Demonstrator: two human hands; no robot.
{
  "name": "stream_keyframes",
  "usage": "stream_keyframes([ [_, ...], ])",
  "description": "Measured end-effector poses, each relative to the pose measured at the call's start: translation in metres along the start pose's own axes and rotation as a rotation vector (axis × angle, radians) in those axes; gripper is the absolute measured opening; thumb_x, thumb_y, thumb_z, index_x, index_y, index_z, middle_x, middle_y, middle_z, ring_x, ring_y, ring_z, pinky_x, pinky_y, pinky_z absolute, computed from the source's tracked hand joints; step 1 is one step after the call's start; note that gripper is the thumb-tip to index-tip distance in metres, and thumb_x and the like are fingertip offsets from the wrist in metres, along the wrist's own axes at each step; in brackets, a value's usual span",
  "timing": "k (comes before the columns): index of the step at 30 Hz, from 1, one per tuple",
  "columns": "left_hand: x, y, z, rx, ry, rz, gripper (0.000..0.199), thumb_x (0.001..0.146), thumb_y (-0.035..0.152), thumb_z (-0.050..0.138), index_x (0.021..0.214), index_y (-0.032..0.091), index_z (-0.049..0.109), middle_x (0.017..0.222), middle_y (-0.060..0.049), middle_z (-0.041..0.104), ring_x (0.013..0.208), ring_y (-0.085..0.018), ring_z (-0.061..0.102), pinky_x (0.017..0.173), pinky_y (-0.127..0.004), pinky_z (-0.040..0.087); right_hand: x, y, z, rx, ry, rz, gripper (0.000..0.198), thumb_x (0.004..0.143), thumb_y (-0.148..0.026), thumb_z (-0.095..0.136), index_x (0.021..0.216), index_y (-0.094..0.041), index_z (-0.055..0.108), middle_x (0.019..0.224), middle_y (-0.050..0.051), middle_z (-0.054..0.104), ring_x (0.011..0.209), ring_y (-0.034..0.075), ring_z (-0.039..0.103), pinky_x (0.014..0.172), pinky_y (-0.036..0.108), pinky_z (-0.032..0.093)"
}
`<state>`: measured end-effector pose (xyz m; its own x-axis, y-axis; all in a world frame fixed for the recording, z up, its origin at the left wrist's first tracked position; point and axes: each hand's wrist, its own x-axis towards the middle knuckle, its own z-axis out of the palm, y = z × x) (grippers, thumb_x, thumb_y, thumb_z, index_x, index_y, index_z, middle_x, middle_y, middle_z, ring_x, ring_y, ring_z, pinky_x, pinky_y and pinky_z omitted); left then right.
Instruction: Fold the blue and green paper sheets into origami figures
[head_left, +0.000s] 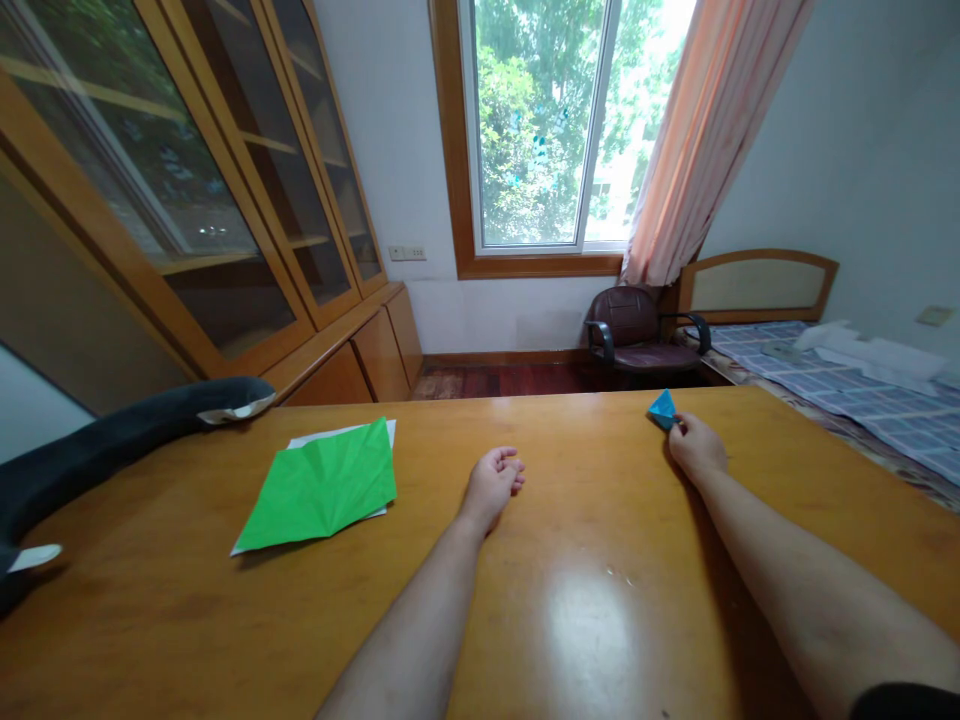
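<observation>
A small blue folded-paper piece is pinched in the fingertips of my right hand, near the far right edge of the table. It has a pointed top, and the fingers cover part of its right side. Close to the middle of the table rests my left hand, its fingers loosely curled and a little apart with nothing in them. To its left lies a bright green sheet of paper with fan-like creases, on top of white paper that shows at its edges.
The glossy wooden table fills the foreground. A dark curved object with white parts lies at its left edge. Beyond stand a glass-fronted cabinet, a brown armchair and a bed with a checked cover.
</observation>
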<state>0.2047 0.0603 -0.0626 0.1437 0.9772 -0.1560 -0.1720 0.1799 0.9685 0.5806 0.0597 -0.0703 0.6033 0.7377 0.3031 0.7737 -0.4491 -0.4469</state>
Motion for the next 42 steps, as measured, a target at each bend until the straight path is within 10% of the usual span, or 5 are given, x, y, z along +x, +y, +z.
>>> stream_keyframes([
  [30,-0.001,0.001,0.0,0.014,-0.004,-0.001,0.024,0.075,0.016,0.061,0.099,0.012,0.055,0.068,0.0,0.062,0.051,-0.006,0.054,0.047,-0.016,0.041,-0.013,-0.009,-0.003,0.049,0.048,-0.053,0.049,0.082,-0.032,0.047,0.129,-0.016,0.053,0.092,0.009,0.068,0.081,0.024,0.061,0.069,0.032,0.043],
  [36,0.003,-0.003,0.001,0.036,-0.013,0.006,0.025,0.077,0.015,0.059,0.101,0.011,0.055,0.069,0.001,0.06,0.051,-0.006,0.054,0.047,-0.016,0.041,-0.043,-0.052,0.009,0.276,0.097,-0.225,0.045,0.079,-0.029,0.043,0.119,-0.013,0.058,0.083,0.006,0.064,0.074,0.02,0.058,0.072,0.031,0.046],
  [42,-0.005,-0.001,-0.002,0.46,-0.035,0.198,0.024,0.08,0.016,0.055,0.103,0.012,0.061,0.077,-0.003,0.065,0.064,-0.011,0.061,0.059,-0.023,0.049,-0.095,-0.117,0.033,0.277,-0.228,-0.34,0.037,0.078,-0.026,0.051,0.112,-0.015,0.062,0.109,0.012,0.066,0.098,0.021,0.061,0.085,0.031,0.046],
])
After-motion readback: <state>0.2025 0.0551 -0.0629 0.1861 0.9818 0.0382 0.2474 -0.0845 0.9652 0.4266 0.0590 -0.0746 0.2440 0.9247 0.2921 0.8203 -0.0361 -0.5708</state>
